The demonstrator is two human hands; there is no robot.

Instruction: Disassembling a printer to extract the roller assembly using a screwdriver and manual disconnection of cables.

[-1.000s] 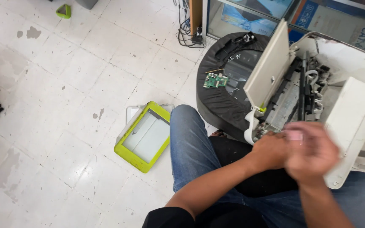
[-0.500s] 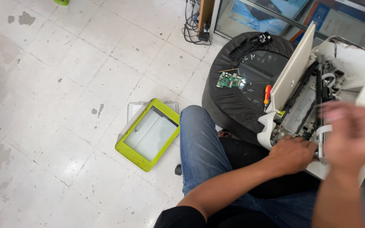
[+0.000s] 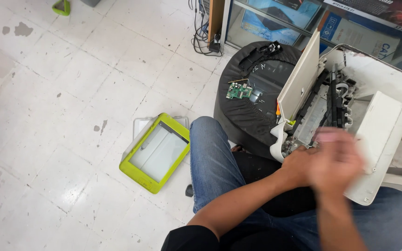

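An opened white printer [image 3: 387,88] leans against my right knee, its lid [image 3: 299,79] tilted up and its inner black and grey parts [image 3: 333,104] exposed. My left hand [image 3: 298,165] is at the printer's near edge, its fingers hidden behind my right hand. My right hand [image 3: 338,160] is a motion blur in front of the printer, overlapping the left hand. Whether either hand holds anything cannot be made out.
A lime-green framed scanner lid [image 3: 157,152] lies on the white tiled floor by my left knee. A black round cushion [image 3: 252,111] carries a small green circuit board [image 3: 238,90] and a black strip. Cables [image 3: 203,32] and a glass cabinet [image 3: 303,23] stand behind.
My right hand, raised off to the right half a second ago, has swung back onto the left hand in front of the printer. The view has shifted slightly.
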